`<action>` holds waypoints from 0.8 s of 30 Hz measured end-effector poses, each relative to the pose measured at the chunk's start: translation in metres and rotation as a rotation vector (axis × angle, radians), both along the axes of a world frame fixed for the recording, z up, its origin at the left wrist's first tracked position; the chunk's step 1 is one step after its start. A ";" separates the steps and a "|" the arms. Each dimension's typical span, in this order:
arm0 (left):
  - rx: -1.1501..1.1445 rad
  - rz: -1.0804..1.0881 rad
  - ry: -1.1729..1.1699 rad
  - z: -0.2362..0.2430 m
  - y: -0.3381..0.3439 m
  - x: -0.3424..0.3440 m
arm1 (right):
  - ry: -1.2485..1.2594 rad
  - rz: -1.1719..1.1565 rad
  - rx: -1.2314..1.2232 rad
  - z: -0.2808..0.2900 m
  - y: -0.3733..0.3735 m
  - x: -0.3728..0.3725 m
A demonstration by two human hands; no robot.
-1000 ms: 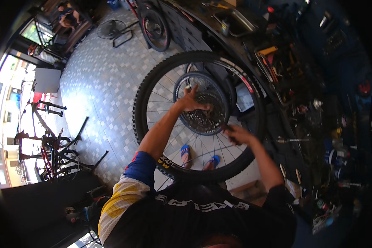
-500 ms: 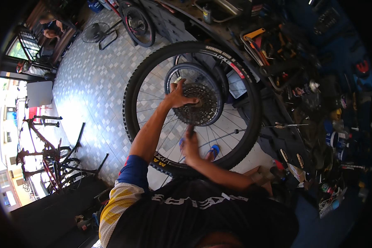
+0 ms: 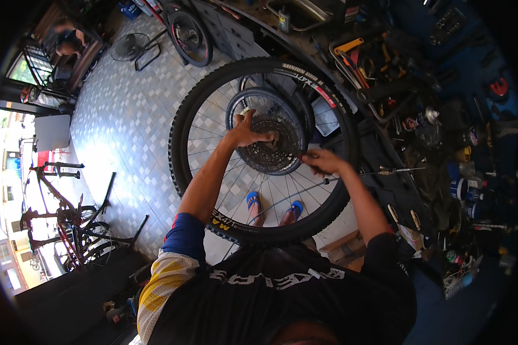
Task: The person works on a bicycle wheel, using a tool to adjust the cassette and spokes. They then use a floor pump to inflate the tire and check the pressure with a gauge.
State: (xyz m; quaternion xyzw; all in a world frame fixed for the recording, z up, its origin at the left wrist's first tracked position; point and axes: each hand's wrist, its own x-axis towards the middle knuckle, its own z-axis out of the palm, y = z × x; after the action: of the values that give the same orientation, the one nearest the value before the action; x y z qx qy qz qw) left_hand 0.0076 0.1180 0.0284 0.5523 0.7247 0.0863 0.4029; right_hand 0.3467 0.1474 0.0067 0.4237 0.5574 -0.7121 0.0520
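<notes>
An upright-pictured knobby-tyred bicycle wheel [image 3: 178,138] fills the middle beneath my forearms. My left hand [image 3: 248,131] is on the cassette [image 3: 273,150] at its hub, thumb near the centre and fingers stretched toward a small pale piece I cannot identify. My right hand [image 3: 319,163] is at the cassette's lower right, fingers curled round something dark and indistinct. A smaller tyre ring shows behind the cassette. A thin cable [image 3: 365,172] crosses below my right hand. My feet in blue sandals [image 3: 252,200] show between the spokes.
A cluttered workbench [image 3: 380,69] with tools and cans lines the right. Another bicycle wheel [image 3: 187,37] and a fan [image 3: 129,46] stand ahead. A bicycle frame [image 3: 60,213] stands left by the bright doorway. A person [image 3: 69,43] is bent over at the upper left. Tiled floor [image 3: 109,126] surrounds the wheel.
My right hand moved down and left to below the cassette, then back up to its lower right. My left hand stayed on the cassette. The view shifted slightly.
</notes>
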 end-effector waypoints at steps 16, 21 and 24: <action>-0.011 0.018 0.056 0.007 -0.005 0.001 | 0.284 -0.936 -0.357 -0.010 -0.193 -0.135; -0.019 0.022 0.046 -0.001 -0.004 -0.002 | 0.397 -0.895 -0.511 0.020 -0.199 -0.187; -0.017 0.023 0.038 -0.006 -0.006 -0.002 | 0.386 -0.593 -0.582 0.012 -0.169 -0.122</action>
State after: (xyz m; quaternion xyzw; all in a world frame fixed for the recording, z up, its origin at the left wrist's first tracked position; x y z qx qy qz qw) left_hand 0.0059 0.1121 0.0223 0.5422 0.7390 0.0744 0.3929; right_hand 0.2245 -0.0219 0.0186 0.3921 0.1881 -0.8892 -0.1421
